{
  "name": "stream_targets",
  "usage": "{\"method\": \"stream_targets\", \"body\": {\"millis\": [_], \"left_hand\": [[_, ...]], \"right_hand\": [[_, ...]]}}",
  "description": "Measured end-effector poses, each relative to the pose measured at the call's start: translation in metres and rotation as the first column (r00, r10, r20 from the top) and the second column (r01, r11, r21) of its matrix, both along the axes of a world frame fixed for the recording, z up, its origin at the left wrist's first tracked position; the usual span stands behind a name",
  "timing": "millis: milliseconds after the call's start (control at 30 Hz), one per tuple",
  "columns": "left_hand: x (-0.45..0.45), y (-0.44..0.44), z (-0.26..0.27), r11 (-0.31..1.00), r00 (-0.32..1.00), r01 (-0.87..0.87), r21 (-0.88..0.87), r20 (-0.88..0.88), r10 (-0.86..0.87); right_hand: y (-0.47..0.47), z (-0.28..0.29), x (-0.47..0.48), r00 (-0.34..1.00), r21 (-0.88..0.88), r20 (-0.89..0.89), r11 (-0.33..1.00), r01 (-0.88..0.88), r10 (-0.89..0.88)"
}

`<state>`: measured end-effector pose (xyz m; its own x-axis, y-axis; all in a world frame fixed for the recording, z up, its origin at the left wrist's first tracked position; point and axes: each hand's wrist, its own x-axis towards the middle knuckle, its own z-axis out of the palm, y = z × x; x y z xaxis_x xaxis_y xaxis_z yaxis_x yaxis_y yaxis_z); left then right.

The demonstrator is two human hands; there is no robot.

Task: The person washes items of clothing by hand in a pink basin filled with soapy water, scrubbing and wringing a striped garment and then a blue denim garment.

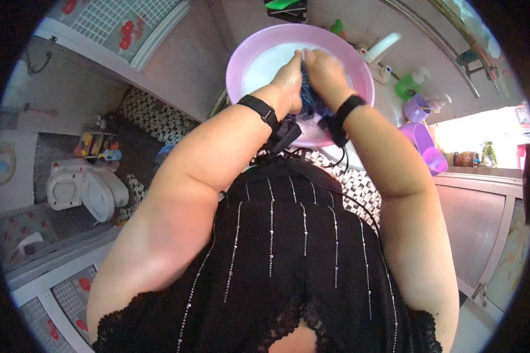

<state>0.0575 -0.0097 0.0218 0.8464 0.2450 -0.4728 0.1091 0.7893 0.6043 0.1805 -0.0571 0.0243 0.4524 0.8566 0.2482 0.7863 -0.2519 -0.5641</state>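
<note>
Both my hands are over a round pink plastic basin [236, 75] that holds whitish, sudsy water [260, 70]. Dark blue wet cloth [308, 95] hangs between my left hand [289, 81] and my right hand [329, 73], and both hands grip it. My fingertips nearly meet above the suds. More of the dark cloth lies against the near side of the basin. My left hand looks wet. Each wrist wears a black strap.
Right of the basin are a white faucet [382, 46], a green pump bottle [408, 86], a purple cup [417, 108] and further purple plastic containers [417, 137]. A metal rail [446, 44] runs above them. At left stand a toilet [88, 185] and a small shelf of bottles [98, 144].
</note>
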Motion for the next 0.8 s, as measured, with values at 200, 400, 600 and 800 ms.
{"method": "stream_targets", "body": {"millis": [200, 400, 600, 800], "left_hand": [[-0.022, 0.034, 0.013, 0.998, 0.967, 0.019, -0.067, 0.256, -0.001], [-0.041, 0.051, 0.027, 0.981, 0.885, -0.175, -0.081, 0.424, 0.193], [-0.041, 0.048, 0.013, 0.949, 0.916, -0.299, 0.095, 0.308, 0.258], [-0.014, 0.024, -0.015, 0.905, 0.893, -0.424, -0.03, 0.156, 0.423]], "right_hand": [[-0.026, 0.027, 0.001, 0.366, 0.17, -0.906, 0.974, -0.148, 0.214], [-0.05, 0.006, 0.025, 0.794, -0.297, -0.602, 0.9, -0.318, 0.082], [-0.04, 0.007, 0.039, 0.631, 0.129, -0.775, 0.98, 0.148, 0.007], [-0.049, 0.06, -0.056, 0.913, 0.253, -0.407, 0.958, 0.134, -0.02]]}}
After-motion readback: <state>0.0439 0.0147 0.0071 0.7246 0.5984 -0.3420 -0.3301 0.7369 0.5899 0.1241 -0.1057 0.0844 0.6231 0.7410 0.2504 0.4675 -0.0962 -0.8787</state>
